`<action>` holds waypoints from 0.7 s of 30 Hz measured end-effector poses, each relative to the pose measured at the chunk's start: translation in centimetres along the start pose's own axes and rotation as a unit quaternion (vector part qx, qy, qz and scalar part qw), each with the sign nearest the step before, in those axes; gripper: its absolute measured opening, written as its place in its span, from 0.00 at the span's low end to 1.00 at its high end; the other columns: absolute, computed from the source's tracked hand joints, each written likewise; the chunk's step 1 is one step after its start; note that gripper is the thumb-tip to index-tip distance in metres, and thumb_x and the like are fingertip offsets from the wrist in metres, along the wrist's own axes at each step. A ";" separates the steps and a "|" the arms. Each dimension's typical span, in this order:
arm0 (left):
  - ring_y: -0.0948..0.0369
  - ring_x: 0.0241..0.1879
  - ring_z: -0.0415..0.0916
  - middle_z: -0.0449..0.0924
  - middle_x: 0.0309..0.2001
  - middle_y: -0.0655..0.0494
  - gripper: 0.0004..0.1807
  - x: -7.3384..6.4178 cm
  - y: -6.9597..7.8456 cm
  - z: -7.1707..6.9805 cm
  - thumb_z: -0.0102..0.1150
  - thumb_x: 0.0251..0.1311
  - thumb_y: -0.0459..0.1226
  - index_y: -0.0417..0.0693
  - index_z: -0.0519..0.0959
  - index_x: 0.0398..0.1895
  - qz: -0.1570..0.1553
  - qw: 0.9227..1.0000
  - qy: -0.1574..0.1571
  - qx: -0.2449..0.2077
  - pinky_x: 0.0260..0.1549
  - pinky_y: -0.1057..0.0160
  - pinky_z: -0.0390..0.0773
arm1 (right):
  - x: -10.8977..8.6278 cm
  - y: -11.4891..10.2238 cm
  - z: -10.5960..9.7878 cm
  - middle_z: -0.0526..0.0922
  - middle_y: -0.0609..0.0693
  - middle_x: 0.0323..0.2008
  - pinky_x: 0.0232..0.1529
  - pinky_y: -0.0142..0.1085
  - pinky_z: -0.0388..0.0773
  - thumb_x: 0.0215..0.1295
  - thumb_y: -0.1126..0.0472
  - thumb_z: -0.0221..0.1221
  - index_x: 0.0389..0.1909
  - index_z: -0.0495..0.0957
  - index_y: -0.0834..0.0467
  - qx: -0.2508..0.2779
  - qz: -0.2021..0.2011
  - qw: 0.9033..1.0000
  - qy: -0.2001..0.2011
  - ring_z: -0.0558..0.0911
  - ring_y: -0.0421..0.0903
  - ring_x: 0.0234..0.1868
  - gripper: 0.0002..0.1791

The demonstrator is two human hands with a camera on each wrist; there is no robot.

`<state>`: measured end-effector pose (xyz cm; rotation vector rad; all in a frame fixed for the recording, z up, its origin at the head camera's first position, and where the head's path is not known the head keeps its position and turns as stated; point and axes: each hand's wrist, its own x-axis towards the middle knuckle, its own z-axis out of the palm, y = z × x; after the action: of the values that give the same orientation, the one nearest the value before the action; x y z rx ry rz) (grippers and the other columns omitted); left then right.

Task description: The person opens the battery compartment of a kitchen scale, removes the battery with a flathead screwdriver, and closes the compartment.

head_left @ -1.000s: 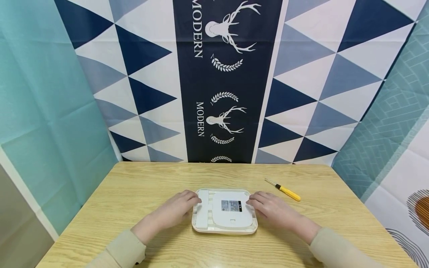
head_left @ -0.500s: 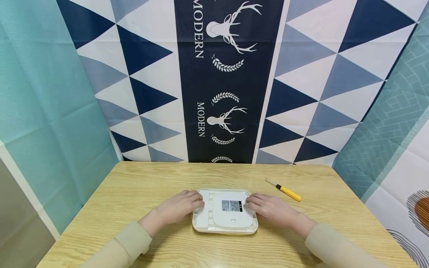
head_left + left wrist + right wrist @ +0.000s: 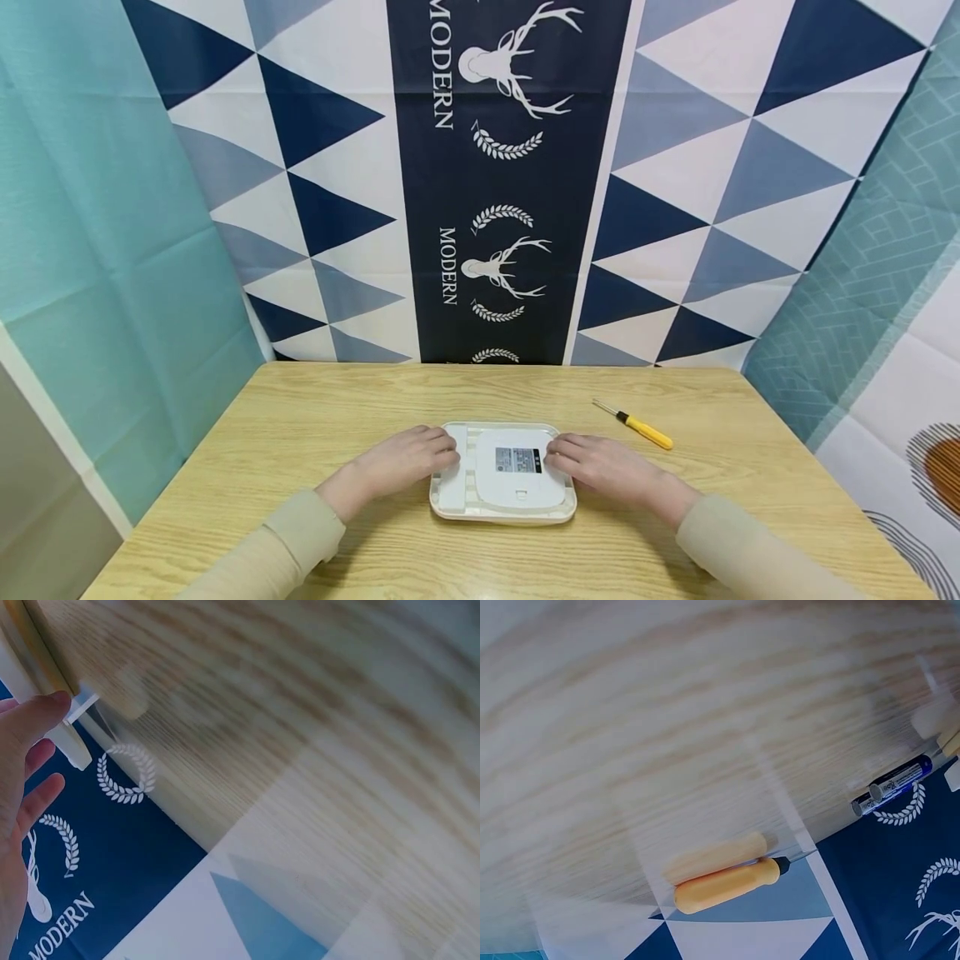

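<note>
A white, round-cornered plastic device (image 3: 471, 515) lies near the front middle of the table. It has a raised square panel (image 3: 495, 492) with a grey label (image 3: 516, 460) and a white strip (image 3: 452, 493) along its left side. My left hand (image 3: 401, 460) grips the left side, fingers over the strip. In the left wrist view the thumb (image 3: 49, 711) is at the device's white edge (image 3: 71, 746). My right hand (image 3: 603, 467) holds the right side, fingertips bent onto the panel beside the label. That hand is outside the right wrist view.
A screwdriver with a yellow handle (image 3: 648, 433) lies at the right, its shaft toward the back left. Battery-like cylinders (image 3: 900, 778) with blue ends lie near the device in the right wrist view. A patterned cloth (image 3: 517, 183) hangs behind the wooden table (image 3: 330, 400).
My left hand has shifted slightly right, its fingers farther over the strip. My right hand has come slightly left over the panel. The device and screwdriver have stayed in place.
</note>
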<state>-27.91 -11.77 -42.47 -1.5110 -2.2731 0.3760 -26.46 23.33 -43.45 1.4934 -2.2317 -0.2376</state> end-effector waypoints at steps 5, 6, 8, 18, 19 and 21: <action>0.65 0.49 0.69 0.74 0.48 0.63 0.14 0.1 -0.1 0.0 0.55 0.55 0.34 0.57 0.71 0.45 0.004 1.000 0.001 0.001 0.51 0.66 0.72 | -0.2 0.1 0.0 0.74 0.50 0.50 0.51 0.38 0.75 0.52 0.67 0.54 0.50 0.71 0.55 -0.015 -0.010 1.000 0.002 0.73 0.46 0.51 0.21; 0.64 0.49 0.69 0.74 0.48 0.63 0.14 0.1 -0.1 0.1 0.55 0.55 0.34 0.57 0.71 0.45 0.005 1.000 0.001 0.001 0.51 0.66 0.72 | -0.2 0.1 0.0 0.74 0.50 0.50 0.52 0.38 0.74 0.53 0.66 0.53 0.50 0.71 0.55 -0.016 -0.011 1.000 0.001 0.73 0.46 0.52 0.20; 0.64 0.49 0.70 0.74 0.48 0.62 0.15 0.0 -0.1 0.1 0.55 0.55 0.34 0.56 0.71 0.45 0.006 1.000 0.001 0.001 0.52 0.65 0.72 | -0.2 0.1 0.0 0.74 0.50 0.50 0.51 0.37 0.75 0.56 0.65 0.51 0.51 0.70 0.55 -0.017 -0.013 1.000 0.000 0.73 0.46 0.52 0.19; 0.65 0.49 0.70 0.74 0.48 0.63 0.15 -0.2 -0.2 0.1 0.56 0.54 0.34 0.57 0.70 0.45 0.004 1.000 0.004 -0.009 0.51 0.66 0.72 | -0.2 0.2 0.2 0.76 0.49 0.49 0.49 0.37 0.76 0.72 0.59 0.22 0.48 0.72 0.55 -0.016 -0.026 0.999 0.029 0.75 0.46 0.50 0.26; 0.65 0.48 0.70 0.74 0.47 0.63 0.15 -0.2 -0.2 0.1 0.56 0.54 0.34 0.57 0.70 0.45 0.005 1.000 0.007 -0.012 0.51 0.67 0.72 | -0.2 0.2 0.2 0.76 0.49 0.48 0.48 0.38 0.77 0.72 0.58 0.21 0.48 0.72 0.55 -0.014 -0.026 0.999 0.031 0.75 0.46 0.49 0.28; 0.66 0.48 0.70 0.74 0.47 0.64 0.15 -0.3 -0.3 0.0 0.57 0.54 0.33 0.57 0.71 0.44 0.005 1.000 0.013 -0.018 0.50 0.67 0.72 | -0.3 0.3 0.2 0.76 0.50 0.48 0.48 0.38 0.77 0.72 0.58 0.20 0.48 0.72 0.55 -0.013 -0.026 0.999 0.038 0.75 0.46 0.49 0.28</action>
<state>-28.05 -12.10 -42.42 -1.5360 -2.2656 0.3177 -26.68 23.67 -43.60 1.5235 -2.1245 -0.2212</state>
